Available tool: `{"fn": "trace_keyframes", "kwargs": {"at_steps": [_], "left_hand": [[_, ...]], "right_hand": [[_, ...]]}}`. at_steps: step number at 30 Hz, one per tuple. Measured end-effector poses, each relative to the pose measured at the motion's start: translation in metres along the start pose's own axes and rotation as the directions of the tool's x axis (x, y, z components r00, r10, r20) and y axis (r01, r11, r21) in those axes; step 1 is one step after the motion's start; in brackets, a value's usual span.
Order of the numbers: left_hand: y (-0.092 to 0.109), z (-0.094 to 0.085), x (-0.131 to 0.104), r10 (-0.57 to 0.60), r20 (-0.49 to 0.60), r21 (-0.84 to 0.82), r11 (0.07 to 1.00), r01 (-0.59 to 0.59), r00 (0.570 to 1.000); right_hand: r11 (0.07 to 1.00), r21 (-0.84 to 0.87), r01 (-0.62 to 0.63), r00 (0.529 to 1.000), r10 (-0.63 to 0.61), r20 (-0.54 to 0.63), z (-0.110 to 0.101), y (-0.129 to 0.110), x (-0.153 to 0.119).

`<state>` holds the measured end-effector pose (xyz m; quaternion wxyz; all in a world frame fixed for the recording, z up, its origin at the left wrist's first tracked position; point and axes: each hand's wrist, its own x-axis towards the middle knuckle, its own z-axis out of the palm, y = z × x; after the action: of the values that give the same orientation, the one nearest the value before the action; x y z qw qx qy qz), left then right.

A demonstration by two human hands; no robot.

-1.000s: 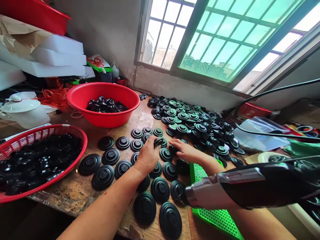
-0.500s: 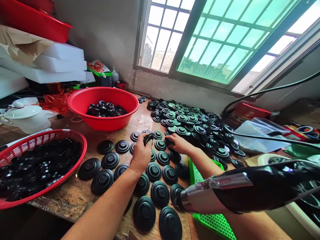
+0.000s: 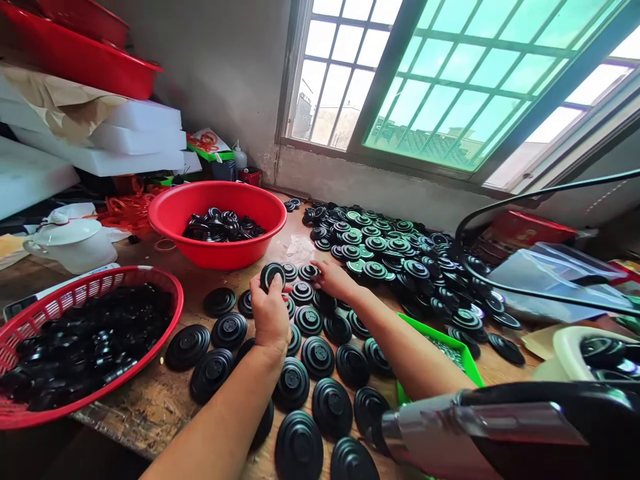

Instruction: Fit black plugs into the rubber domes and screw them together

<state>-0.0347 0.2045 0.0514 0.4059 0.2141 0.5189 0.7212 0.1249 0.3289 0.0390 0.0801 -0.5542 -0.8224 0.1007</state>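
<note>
My left hand is closed on a black ringed disc, held tilted up above the table with the thumb on its face. Just to the right, my right hand reaches over the spread discs, its fingertips pinched at another small disc near the far end of the rows. Many similar black discs, such as a large one at the front, lie spaced out on the wooden table. A heap of discs lies beyond my right hand.
A red basin of black parts stands behind my left hand; a red basket of black parts is at left. A green tray lies under my right forearm. A dark and silver tool juts in at lower right, below a black cable.
My left hand has moved left and turned the disc's face more into view. My right hand has shifted left to a disc in the rows. The camera view has shifted slightly.
</note>
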Motion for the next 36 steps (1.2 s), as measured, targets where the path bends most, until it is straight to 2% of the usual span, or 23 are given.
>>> {"fn": "trace_keyframes", "kwargs": {"at_steps": [3, 5, 7, 10, 13, 15, 17, 18, 20, 21, 22, 23, 24, 26, 27, 28, 29, 31, 34, 36], "left_hand": [[0.003, 0.001, -0.001, -0.054, -0.013, -0.024, 0.998, 0.054, 0.998], [0.003, 0.003, -0.002, -0.107, 0.027, -0.012, 0.994, 0.107, 0.994], [0.003, 0.005, -0.003, -0.175, 0.108, 0.008, 0.985, 0.175, 0.979], [0.002, 0.007, -0.009, -0.251, 0.300, 0.009, 0.965, 0.260, 0.920], [0.002, 0.009, -0.017, -0.225, 0.463, -0.058, 0.958, 0.282, 0.857], [0.001, 0.010, -0.022, -0.191, 0.517, -0.081, 0.959, 0.270, 0.834], [-0.001, 0.010, -0.025, -0.158, 0.558, -0.030, 0.977, 0.210, 0.815], [-0.002, 0.009, -0.025, -0.135, 0.569, 0.031, 0.989, 0.143, 0.811], [-0.003, 0.007, -0.026, -0.059, 0.576, 0.207, 0.975, -0.075, 0.815], [-0.003, 0.005, -0.025, -0.004, 0.592, 0.300, 0.929, -0.216, 0.806], [-0.004, 0.002, -0.025, 0.049, 0.632, 0.377, 0.853, -0.361, 0.774], [-0.005, 0.000, -0.025, 0.084, 0.695, 0.421, 0.758, -0.499, 0.714], [-0.006, -0.003, -0.026, 0.094, 0.771, 0.426, 0.659, -0.619, 0.630], [-0.008, -0.009, -0.028, 0.024, 0.898, 0.372, 0.497, -0.784, 0.440], [-0.010, -0.012, -0.030, -0.036, 0.931, 0.341, 0.442, -0.829, 0.364], [-0.012, -0.014, -0.032, -0.095, 0.947, 0.318, 0.402, -0.859, 0.306], [-0.013, -0.015, -0.033, -0.144, 0.953, 0.301, 0.369, -0.879, 0.266], [-0.013, -0.016, -0.034, -0.215, 0.952, 0.280, 0.319, -0.906, 0.219], [-0.011, -0.015, -0.032, -0.303, 0.936, 0.264, 0.260, -0.929, 0.181], [-0.009, -0.015, -0.029, -0.340, 0.925, 0.267, 0.258, -0.929, 0.171]], "right_hand": [[0.990, 0.117, 0.079, 0.997, -0.076, -0.026, -0.002, -0.013, -0.001], [0.966, 0.218, 0.140, 0.990, -0.144, 0.005, -0.005, -0.019, -0.003], [0.927, 0.330, 0.179, 0.980, -0.197, 0.021, -0.011, -0.022, -0.008], [0.846, 0.494, 0.200, 0.974, -0.227, -0.006, -0.022, -0.029, -0.023], [0.767, 0.617, 0.177, 0.970, -0.242, 0.023, -0.031, -0.040, -0.048], [0.757, 0.639, 0.137, 0.983, -0.184, 0.007, -0.034, -0.043, -0.066], [0.792, 0.603, 0.096, 0.995, -0.082, -0.050, -0.036, -0.035, -0.079], [0.823, 0.564, 0.071, 0.996, -0.031, -0.081, -0.038, -0.027, -0.085], [0.888, 0.459, -0.004, 0.988, 0.073, -0.133, -0.041, -0.003, -0.094], [0.919, 0.391, -0.055, 0.979, 0.127, -0.162, -0.042, 0.011, -0.099], [0.944, 0.310, -0.112, 0.965, 0.179, -0.194, -0.043, 0.024, -0.103], [0.960, 0.226, -0.168, 0.952, 0.217, -0.215, -0.043, 0.036, -0.107], [0.966, 0.143, -0.217, 0.944, 0.245, -0.222, -0.042, 0.046, -0.112], [0.965, -0.005, -0.262, 0.948, 0.257, -0.186, -0.038, 0.057, -0.121], [0.963, -0.068, -0.260, 0.957, 0.247, -0.154, -0.036, 0.059, -0.126], [0.962, -0.121, -0.243, 0.966, 0.229, -0.117, -0.034, 0.059, -0.130], [0.961, -0.164, -0.221, 0.974, 0.210, -0.082, -0.033, 0.057, -0.134], [0.959, -0.222, -0.174, 0.985, 0.174, -0.018, -0.034, 0.054, -0.141], [0.958, -0.256, -0.132, 0.989, 0.146, 0.038, -0.037, 0.055, -0.148], [0.961, -0.249, -0.123, 0.990, 0.136, 0.033, -0.035, 0.058, -0.150]]}}
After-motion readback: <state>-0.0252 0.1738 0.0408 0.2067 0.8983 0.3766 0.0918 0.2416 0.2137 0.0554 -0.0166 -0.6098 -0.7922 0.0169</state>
